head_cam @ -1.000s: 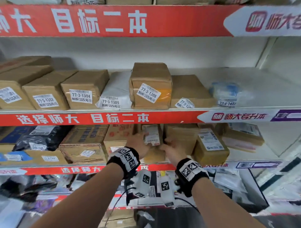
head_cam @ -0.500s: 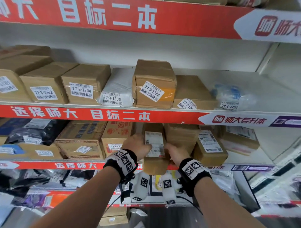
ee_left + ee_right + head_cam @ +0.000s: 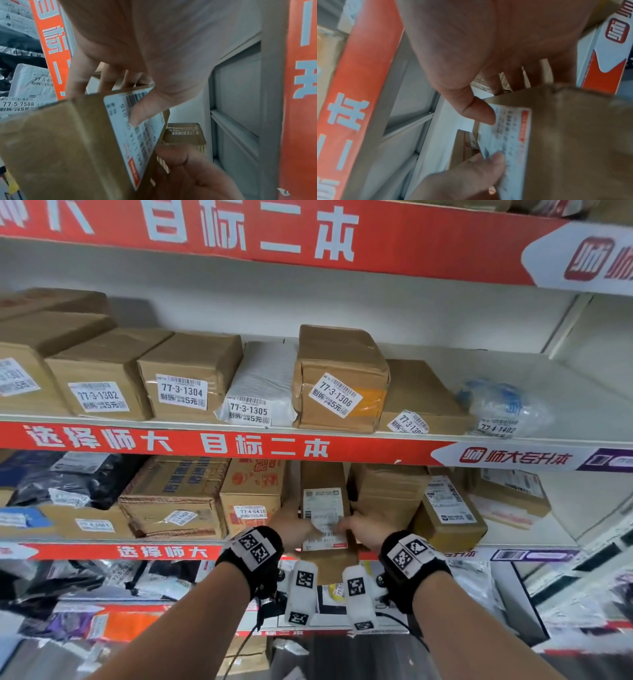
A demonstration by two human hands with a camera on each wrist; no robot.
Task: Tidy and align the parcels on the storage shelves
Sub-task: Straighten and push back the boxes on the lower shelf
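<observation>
Both hands' grip clamps the parcel [image 3: 323, 510]: left hand [image 3: 294, 529] and right hand [image 3: 364, 530] thumbs press its label [image 3: 323, 505].

A red banner strip [image 3: 178, 445] with white Chinese characters runs along the front edge of the upper shelf, ending at the right in a white panel with a red logo [image 3: 472, 456]. A second red strip [image 3: 239, 237] crosses overhead. A plain white wall [image 3: 342, 306] stands behind.
</observation>
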